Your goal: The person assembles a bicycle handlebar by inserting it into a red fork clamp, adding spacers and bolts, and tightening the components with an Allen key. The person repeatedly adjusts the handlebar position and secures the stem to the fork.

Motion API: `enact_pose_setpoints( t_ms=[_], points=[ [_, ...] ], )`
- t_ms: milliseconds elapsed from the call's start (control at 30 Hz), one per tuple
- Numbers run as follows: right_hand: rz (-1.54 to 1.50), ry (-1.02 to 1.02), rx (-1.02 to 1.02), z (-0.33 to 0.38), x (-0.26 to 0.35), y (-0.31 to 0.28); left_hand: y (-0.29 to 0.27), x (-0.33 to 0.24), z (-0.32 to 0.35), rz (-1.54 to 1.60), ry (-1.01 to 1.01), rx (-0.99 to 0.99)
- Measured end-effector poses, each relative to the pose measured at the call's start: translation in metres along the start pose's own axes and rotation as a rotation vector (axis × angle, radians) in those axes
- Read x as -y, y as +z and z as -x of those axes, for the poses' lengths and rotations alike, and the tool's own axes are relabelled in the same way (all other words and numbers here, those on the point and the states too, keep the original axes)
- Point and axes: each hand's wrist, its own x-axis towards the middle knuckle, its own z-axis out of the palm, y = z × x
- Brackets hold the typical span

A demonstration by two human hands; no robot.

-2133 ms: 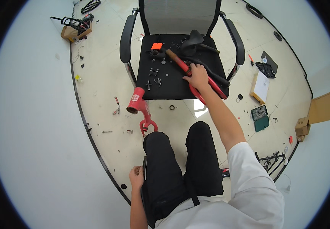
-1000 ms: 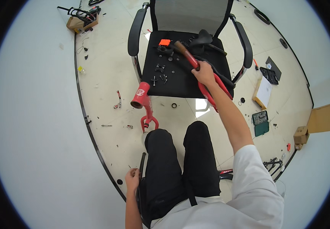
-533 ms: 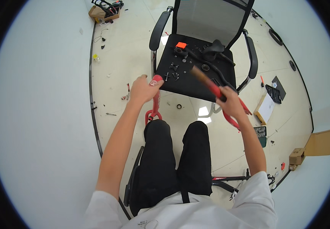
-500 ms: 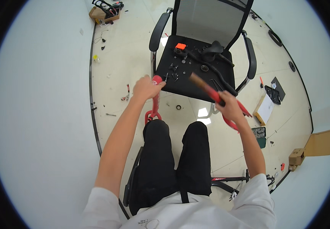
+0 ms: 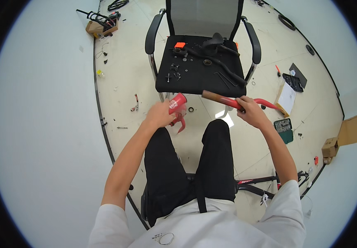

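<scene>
My left hand (image 5: 159, 114) is closed round a red bicycle frame tube (image 5: 178, 102), whose open dark-rimmed end tilts up to the right. Its lower part, blurred, hangs by my left knee. In my right hand (image 5: 253, 112) is a red bicycle fork (image 5: 229, 102), gripped near its crown and lying almost level. Its rusty brown steerer points left toward the frame tube, with a gap between them. A curved red leg of the fork runs out to the right past my hand.
Ahead stands a black office chair (image 5: 199, 84), its seat bearing a handlebar (image 5: 222, 65), a saddle (image 5: 214, 41), hex keys and small parts. On the right-hand floor are a tool case (image 5: 293, 82), a green parts box (image 5: 286, 137) and a black bicycle frame (image 5: 255, 180).
The frame tube has swung from upright to tilted right. The fork has turned nearer level and come lower, its steerer facing the tube. My view has shifted too.
</scene>
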Motion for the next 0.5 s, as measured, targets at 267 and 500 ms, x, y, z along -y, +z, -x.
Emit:
enact_pose_setpoints(
  t_ms=[267, 500],
  points=[
    [0.107, -0.185, 0.105, -0.001, -0.012, 0.038, 0.01, 0.005, 0.012, 0.051, 0.309, 0.105],
    [0.039, -0.212, 0.091, 0.008, -0.003, 0.041, 0.007, -0.001, 0.015, 0.038, 0.34, 0.161]
  ],
)
